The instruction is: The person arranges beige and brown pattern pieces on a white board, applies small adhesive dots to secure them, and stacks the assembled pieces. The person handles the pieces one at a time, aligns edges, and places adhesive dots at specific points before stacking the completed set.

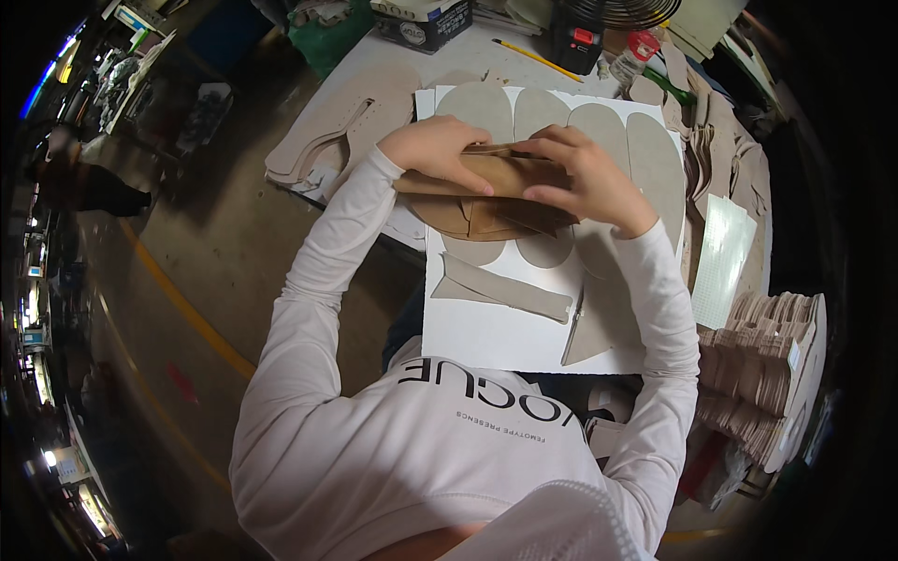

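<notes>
A folded brown leather-like piece is held level above the white board, its far edge showing as more than one layer. My left hand grips its left end, thumb on the near face. At the other end my right hand has its fingers over the far edge and its thumb in front. More brown flaps hang below the fold, and their exact shape is partly hidden. Flat grey rounded pieces lie in a row on the board. Closer to me is a grey strip-shaped piece.
Pinkish cut pieces lie on the table to the left. Stacks of similar pieces stand at right, near a pale perforated sheet. At the back are a yellow pencil, a dark box and a clear bottle.
</notes>
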A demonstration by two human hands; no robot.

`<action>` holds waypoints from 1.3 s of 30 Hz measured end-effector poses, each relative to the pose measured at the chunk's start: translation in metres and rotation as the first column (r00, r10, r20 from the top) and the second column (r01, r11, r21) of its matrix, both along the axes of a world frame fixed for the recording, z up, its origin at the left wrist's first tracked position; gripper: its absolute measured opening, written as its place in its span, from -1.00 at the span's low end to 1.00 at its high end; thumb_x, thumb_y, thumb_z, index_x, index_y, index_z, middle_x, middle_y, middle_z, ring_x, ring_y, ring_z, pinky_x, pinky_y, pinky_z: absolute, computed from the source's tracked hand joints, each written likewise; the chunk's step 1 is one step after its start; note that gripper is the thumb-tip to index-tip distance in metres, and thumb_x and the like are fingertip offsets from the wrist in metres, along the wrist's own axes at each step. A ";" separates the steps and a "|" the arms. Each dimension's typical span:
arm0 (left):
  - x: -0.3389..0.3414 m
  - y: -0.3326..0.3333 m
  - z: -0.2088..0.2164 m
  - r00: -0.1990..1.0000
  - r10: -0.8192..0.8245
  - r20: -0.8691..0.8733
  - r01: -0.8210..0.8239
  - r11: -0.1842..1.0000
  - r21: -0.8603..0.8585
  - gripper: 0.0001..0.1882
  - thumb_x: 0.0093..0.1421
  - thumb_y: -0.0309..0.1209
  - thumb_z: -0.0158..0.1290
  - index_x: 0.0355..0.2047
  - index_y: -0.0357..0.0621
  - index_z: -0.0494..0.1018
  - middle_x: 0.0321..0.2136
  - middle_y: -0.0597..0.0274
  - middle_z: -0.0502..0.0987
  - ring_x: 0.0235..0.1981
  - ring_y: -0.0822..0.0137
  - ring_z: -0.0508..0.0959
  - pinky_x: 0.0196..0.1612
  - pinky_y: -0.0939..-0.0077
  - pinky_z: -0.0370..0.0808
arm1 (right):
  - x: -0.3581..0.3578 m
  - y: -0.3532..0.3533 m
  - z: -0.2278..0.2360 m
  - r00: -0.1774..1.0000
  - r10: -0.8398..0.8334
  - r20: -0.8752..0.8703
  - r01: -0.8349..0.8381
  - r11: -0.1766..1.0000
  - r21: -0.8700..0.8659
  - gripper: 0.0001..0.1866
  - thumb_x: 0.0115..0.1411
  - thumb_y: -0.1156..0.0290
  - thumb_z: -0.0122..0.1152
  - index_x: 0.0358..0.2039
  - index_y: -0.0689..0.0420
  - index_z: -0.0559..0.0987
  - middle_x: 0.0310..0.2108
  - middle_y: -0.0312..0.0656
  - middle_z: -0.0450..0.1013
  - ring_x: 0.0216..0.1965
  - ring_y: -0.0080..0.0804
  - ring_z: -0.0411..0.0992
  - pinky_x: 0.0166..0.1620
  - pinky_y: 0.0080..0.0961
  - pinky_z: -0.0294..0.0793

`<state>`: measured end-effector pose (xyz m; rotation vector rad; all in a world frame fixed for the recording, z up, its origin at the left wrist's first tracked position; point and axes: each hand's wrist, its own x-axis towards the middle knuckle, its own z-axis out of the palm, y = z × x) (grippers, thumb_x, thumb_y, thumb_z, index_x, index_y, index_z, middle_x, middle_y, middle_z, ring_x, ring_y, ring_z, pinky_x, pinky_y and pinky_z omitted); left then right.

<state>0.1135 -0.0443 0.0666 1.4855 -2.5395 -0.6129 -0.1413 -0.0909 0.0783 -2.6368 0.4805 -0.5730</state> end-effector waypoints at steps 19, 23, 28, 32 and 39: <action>0.009 0.099 -0.041 0.390 0.789 -0.475 -0.734 0.577 0.357 -0.71 0.22 -0.24 0.19 -0.41 -0.28 0.56 -0.60 0.23 0.61 -0.58 0.45 0.59 -0.50 0.61 0.47 | 0.048 -0.032 -0.050 0.996 -0.090 0.010 0.091 0.988 -0.128 -0.57 0.04 0.26 0.37 -0.04 0.03 0.58 -0.21 -0.14 0.53 -0.22 -0.08 0.50 -0.14 -0.28 0.50; -0.012 0.091 -0.062 0.441 0.778 -0.447 -0.799 0.568 0.198 -0.63 0.21 -0.18 0.22 -0.31 -0.31 0.51 -0.60 0.27 0.55 -0.56 0.54 0.52 -0.49 0.68 0.44 | 0.049 -0.038 -0.035 0.990 -0.111 0.087 0.110 0.994 0.011 -0.65 0.06 0.43 0.33 -0.09 0.11 0.60 -0.30 -0.08 0.56 -0.34 -0.02 0.50 -0.21 -0.30 0.49; -0.031 0.055 -0.062 0.250 0.423 -0.871 -0.710 0.692 0.132 -0.49 0.17 -0.20 0.26 -0.05 -0.30 0.38 -0.20 0.16 0.55 -0.16 0.42 0.56 -0.15 0.53 0.51 | 0.023 -0.028 -0.006 0.956 -0.293 0.022 0.218 0.758 0.615 -0.70 0.20 0.30 0.32 -0.10 0.17 0.63 -0.38 -0.24 0.60 -0.36 -0.60 0.49 -0.26 -0.58 0.46; -0.040 0.034 -0.037 -0.066 0.411 -0.909 -0.197 0.888 0.416 -0.47 0.20 -0.36 0.23 0.10 -0.29 0.31 0.04 0.18 0.45 0.06 0.41 0.46 0.10 0.47 0.44 | 0.011 -0.013 0.003 0.832 -0.450 0.324 -0.032 0.544 0.839 -0.62 0.24 0.24 0.29 -0.08 0.27 0.59 -0.22 -0.28 0.57 -0.27 -0.64 0.50 -0.18 -0.70 0.47; -0.065 -0.008 -0.010 0.441 0.307 -0.843 -0.157 0.952 0.264 -0.38 0.19 -0.33 0.22 0.19 -0.28 0.26 0.03 0.16 0.48 0.01 0.40 0.50 0.06 0.47 0.45 | -0.058 0.011 -0.017 0.739 -0.644 0.196 -0.176 0.097 0.980 -0.49 0.29 0.09 0.20 0.05 0.25 0.49 -0.17 -0.26 0.57 -0.24 -0.56 0.54 -0.16 -0.64 0.50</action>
